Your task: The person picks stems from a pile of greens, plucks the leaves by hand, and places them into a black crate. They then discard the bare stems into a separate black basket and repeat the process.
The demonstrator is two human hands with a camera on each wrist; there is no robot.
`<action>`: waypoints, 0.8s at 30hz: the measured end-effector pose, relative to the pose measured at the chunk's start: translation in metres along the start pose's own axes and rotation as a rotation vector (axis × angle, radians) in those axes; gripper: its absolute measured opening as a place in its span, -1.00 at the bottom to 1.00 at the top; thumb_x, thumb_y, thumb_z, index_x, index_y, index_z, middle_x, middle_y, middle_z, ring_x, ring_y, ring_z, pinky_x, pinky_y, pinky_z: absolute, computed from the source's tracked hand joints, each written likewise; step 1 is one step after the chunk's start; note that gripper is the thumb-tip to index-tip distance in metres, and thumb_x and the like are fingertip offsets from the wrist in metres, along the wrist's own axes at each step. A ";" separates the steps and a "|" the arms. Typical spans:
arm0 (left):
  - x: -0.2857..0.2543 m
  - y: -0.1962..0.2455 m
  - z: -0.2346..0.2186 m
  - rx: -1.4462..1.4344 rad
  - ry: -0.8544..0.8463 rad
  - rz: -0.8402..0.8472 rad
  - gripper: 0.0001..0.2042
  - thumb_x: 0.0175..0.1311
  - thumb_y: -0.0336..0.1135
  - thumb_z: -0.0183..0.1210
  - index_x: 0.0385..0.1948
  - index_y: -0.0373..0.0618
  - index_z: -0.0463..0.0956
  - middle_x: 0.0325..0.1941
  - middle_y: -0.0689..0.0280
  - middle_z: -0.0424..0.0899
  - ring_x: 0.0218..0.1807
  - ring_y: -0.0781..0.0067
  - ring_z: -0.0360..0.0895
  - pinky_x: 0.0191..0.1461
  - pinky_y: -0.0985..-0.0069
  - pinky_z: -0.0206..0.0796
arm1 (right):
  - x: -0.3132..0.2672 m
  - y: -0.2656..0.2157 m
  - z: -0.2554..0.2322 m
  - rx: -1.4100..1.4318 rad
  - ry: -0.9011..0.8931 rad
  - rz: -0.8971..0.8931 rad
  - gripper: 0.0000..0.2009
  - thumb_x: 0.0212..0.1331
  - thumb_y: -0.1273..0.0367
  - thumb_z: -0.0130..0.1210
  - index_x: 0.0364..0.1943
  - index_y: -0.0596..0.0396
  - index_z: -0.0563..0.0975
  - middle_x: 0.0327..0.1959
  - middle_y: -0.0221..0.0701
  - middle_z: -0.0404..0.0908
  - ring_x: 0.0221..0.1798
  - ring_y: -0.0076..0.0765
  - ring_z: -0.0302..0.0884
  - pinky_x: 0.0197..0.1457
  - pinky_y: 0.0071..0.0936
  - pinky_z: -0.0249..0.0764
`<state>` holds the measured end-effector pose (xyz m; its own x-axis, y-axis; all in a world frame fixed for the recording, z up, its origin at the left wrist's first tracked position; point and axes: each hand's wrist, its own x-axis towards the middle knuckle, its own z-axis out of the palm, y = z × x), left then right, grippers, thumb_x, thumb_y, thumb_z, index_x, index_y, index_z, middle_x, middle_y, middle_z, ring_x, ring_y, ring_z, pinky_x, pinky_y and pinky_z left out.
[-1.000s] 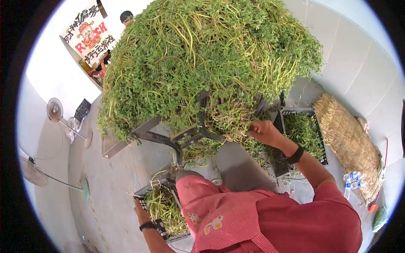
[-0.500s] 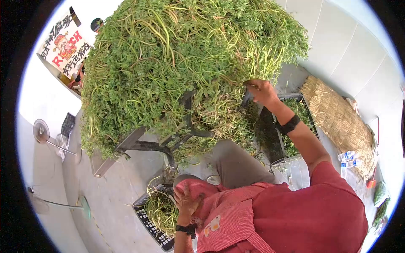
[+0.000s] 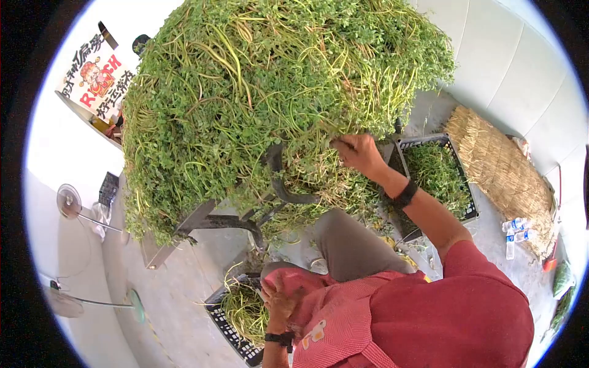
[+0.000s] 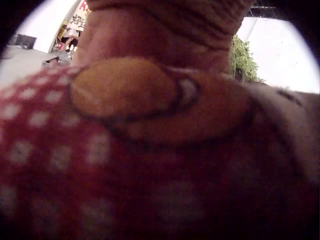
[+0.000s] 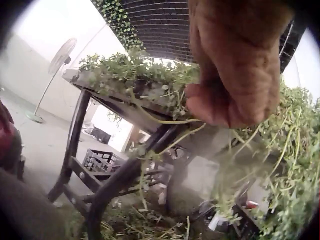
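A tall heap of leafy green stems (image 3: 276, 92) covers a table with dark metal legs (image 3: 279, 178). At the heap's front edge, my right hand (image 3: 360, 154) has its fingers curled. In the right wrist view, that right hand (image 5: 240, 75) pinches thin green stems (image 5: 187, 122) at its fingertips; blurred greenery hangs below it. My left hand (image 3: 279, 300) rests with loose fingers on the red apron over my knee. Beside it stands a black crate (image 3: 236, 331) with long pale-green stems (image 3: 242, 310). In the left wrist view, checked apron cloth (image 4: 55, 155) fills most of the picture.
On the right, another black crate (image 3: 469, 205) holds leafy greens, near a rolled straw mat (image 3: 497, 172) and water bottles (image 3: 518, 232). Loose stems (image 3: 300, 221) lie under the table. Standing fans (image 3: 69, 200) are at left. A person's dark cap (image 3: 141, 43) shows behind the heap.
My left hand has moved from the lower-left crate onto my knee. My right hand rose to the heap's edge, then moved slightly left and down along it. The head view has shifted.
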<state>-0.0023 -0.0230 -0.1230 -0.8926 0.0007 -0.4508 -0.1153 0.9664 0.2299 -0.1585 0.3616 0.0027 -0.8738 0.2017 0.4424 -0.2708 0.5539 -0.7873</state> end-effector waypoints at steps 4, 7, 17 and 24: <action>0.002 -0.002 0.002 -0.055 0.013 0.022 -0.07 -0.16 0.30 0.21 0.31 0.32 -0.07 0.39 -0.12 -0.37 0.37 -0.36 -0.36 0.26 -0.21 -0.14 | -0.015 0.000 0.007 0.159 -0.098 0.141 -0.80 0.13 0.34 0.07 -0.48 0.23 0.50 -0.73 -0.30 0.45 -0.70 -0.44 0.41 -0.59 -0.40 0.32; 0.000 0.005 -0.003 -0.064 -0.020 -0.002 -0.07 -0.17 0.28 0.22 0.31 0.31 -0.07 0.40 -0.11 -0.40 0.38 -0.35 -0.41 0.27 -0.21 -0.17 | -0.014 0.007 0.002 0.207 -0.155 0.141 -0.78 0.11 0.29 0.10 -0.41 0.22 0.49 -0.68 -0.28 0.47 -0.68 -0.48 0.41 -0.56 -0.42 0.34; 0.002 0.008 -0.003 -0.049 -0.001 0.003 -0.06 -0.15 0.26 0.22 0.32 0.20 -0.06 0.39 -0.12 -0.42 0.37 -0.37 -0.39 0.28 -0.22 -0.22 | 0.056 -0.013 -0.077 -0.074 0.362 -0.035 -0.68 0.07 0.33 0.12 -0.12 0.25 0.51 -0.42 -0.18 0.59 -0.42 -0.44 0.54 -0.35 -0.49 0.44; 0.007 -0.008 0.012 0.085 -0.001 0.057 -0.08 -0.08 0.32 0.12 0.31 0.12 -0.07 0.37 -0.21 -0.39 0.36 -0.40 -0.34 0.29 -0.21 -0.26 | 0.108 -0.083 -0.046 0.420 0.054 0.040 -0.74 0.16 0.30 0.06 -0.22 0.23 0.55 -0.43 -0.39 0.59 -0.46 -0.58 0.53 -0.50 -0.65 0.46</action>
<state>-0.0025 -0.0276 -0.1388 -0.8961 0.0561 -0.4402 -0.0274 0.9831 0.1811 -0.2115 0.3745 0.1355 -0.8675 0.2644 0.4214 -0.3882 0.1699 -0.9058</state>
